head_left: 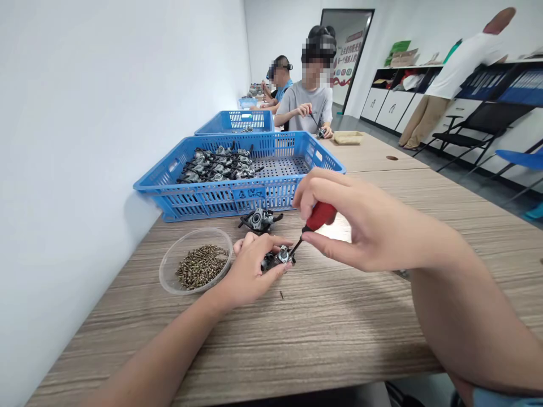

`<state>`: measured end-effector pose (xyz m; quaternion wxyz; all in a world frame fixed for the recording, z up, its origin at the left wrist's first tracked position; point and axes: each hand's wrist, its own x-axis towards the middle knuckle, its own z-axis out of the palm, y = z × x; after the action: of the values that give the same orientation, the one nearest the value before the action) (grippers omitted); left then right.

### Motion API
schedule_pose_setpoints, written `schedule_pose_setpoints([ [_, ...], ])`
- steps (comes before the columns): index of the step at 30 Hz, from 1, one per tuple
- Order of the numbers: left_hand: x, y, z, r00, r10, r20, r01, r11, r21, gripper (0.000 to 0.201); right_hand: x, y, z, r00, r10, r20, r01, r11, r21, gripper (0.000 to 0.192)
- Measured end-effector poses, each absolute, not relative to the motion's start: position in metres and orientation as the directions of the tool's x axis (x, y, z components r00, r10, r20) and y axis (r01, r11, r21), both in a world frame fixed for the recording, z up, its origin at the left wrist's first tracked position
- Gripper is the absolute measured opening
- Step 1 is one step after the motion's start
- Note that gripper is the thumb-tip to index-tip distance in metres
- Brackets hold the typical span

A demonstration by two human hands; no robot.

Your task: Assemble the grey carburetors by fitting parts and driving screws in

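My left hand [254, 263] is closed around a small metal carburetor [283, 256], keeping it on the wooden table; the palm covers part of it. In my right hand [352, 220] is a screwdriver [319, 217] with a red handle, gripped between thumb and fingers. Its dark shaft slants down to the left, and the tip meets the carburetor's edge; the exact contact is too small to make out. One loose screw [281, 294] lies just in front of my left hand. Behind that hand sits a second carburetor [259, 220].
A clear plastic bowl [164, 270] of brass-coloured screws stands left. Beyond it, a blue crate [199, 199] holds several carburetors, with another blue crate [207, 125] behind. Across the table [382, 328], a person [311, 96] works with a screwdriver near a shallow tan tray [348, 138].
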<state>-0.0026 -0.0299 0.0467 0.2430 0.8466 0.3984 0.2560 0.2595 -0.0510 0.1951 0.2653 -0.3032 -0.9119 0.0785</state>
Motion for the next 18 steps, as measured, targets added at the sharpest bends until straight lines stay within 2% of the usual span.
schedule_pose_setpoints([
  [3, -0.003, -0.03, 0.045, 0.572, 0.773, 0.274, 0.533, -0.604, 0.593, 0.033, 0.261, -0.053, 0.197, -0.749, 0.53, 0.397, 0.403, 0.841, -0.361, 0.007],
  [8, -0.003, -0.03, 0.042, 0.564, 0.757, 0.33, 0.519, -0.636, 0.571, 0.031, 0.251, -0.061, 0.196, -0.71, 0.563, 0.424, 0.481, 0.827, -0.292, 0.003],
  [13, -0.002, -0.03, 0.042, 0.561, 0.763, 0.321, 0.533, -0.63, 0.565, 0.031, 0.256, -0.078, 0.203, -0.74, 0.584, 0.332, 0.494, 0.808, -0.321, 0.011],
  [18, -0.002, -0.03, 0.041, 0.554, 0.77, 0.316, 0.548, -0.623, 0.558, 0.032, 0.259, -0.083, 0.205, -0.736, 0.608, 0.296, 0.556, 0.794, -0.247, 0.011],
])
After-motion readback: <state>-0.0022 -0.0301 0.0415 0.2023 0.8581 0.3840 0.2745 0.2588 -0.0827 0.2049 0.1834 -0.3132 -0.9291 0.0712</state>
